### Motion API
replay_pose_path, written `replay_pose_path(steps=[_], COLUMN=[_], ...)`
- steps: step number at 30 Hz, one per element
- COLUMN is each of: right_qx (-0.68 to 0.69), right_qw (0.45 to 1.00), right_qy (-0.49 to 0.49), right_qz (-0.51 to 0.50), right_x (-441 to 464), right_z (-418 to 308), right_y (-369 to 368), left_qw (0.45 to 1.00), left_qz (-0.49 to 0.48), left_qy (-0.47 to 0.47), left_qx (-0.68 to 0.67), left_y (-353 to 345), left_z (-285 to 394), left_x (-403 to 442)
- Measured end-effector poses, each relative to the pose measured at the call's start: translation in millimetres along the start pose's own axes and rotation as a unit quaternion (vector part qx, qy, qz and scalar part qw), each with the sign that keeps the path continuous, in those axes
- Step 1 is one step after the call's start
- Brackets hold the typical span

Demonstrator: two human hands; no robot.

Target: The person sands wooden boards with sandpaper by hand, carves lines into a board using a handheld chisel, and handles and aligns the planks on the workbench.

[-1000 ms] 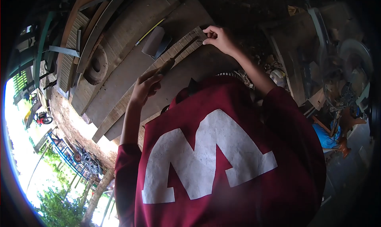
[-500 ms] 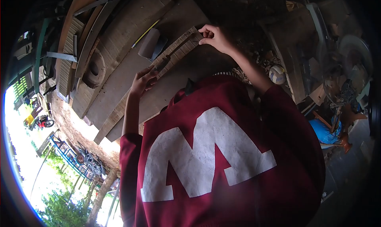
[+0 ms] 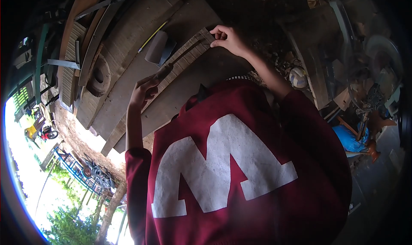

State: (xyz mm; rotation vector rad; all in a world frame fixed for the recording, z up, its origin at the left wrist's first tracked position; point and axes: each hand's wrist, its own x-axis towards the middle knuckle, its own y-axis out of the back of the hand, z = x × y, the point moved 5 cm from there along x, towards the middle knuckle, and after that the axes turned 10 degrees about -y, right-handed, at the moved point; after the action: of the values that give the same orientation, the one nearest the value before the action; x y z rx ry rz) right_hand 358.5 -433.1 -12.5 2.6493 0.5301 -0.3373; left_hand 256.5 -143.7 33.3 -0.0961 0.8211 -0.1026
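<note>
A long wooden strip (image 3: 184, 58) lies slantwise across a flat board, its surface marked with crosswise lines. My left hand (image 3: 143, 91) is closed around the handle of a narrow-bladed hand tool (image 3: 164, 71), perhaps a chisel or file. The blade lies along the strip, pointing toward my right hand. With thumb and fingers, my right hand (image 3: 227, 39) pinches the far end of the strip. Beyond the strip are a yellow pencil (image 3: 152, 37) and a curved brownish piece (image 3: 156, 46) beside a dark sheet.
A thick plank (image 3: 137, 30) and a wooden piece with a round hollow (image 3: 99, 78) lie at the upper left, near stacked boards. A ball (image 3: 298, 78) and a blue bag (image 3: 349, 138) are on the right. Bright outdoor ground with a motorbike (image 3: 48, 134) shows at left.
My left hand has slid back along the strip, down and left, drawing the tool with it. My right hand keeps its grip on the strip's end.
</note>
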Motion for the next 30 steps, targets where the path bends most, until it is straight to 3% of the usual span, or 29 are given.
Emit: replay_pose_path(steps=[9, 18, 21, 28, 30], right_qx=[0.016, -0.010, -0.024, -0.033, -0.026], right_qw=[1.000, 1.000, 1.000, 0.999, 0.999], right_qy=[0.022, 0.018, 0.016, 0.012, 0.025], right_qz=[-0.003, -0.013, -0.003, 0.002, 0.007], right_x=[3, 3, 0, 2, 2], right_z=[6, 1, -4, 0, -1], right_y=[-2, 0, 2, -1, -1], left_qw=[0.998, 0.979, 0.975, 0.951, 0.936], left_qz=[0.027, 0.093, 0.099, 0.068, 0.039], left_qy=[-0.039, -0.023, -0.058, -0.041, -0.106], left_qx=[0.051, 0.180, 0.189, 0.300, 0.333], left_y=[-12, -53, -77, -116, -116], left_z=[12, 79, 98, 122, 124], left_x=[-1, -30, -38, -41, -34])
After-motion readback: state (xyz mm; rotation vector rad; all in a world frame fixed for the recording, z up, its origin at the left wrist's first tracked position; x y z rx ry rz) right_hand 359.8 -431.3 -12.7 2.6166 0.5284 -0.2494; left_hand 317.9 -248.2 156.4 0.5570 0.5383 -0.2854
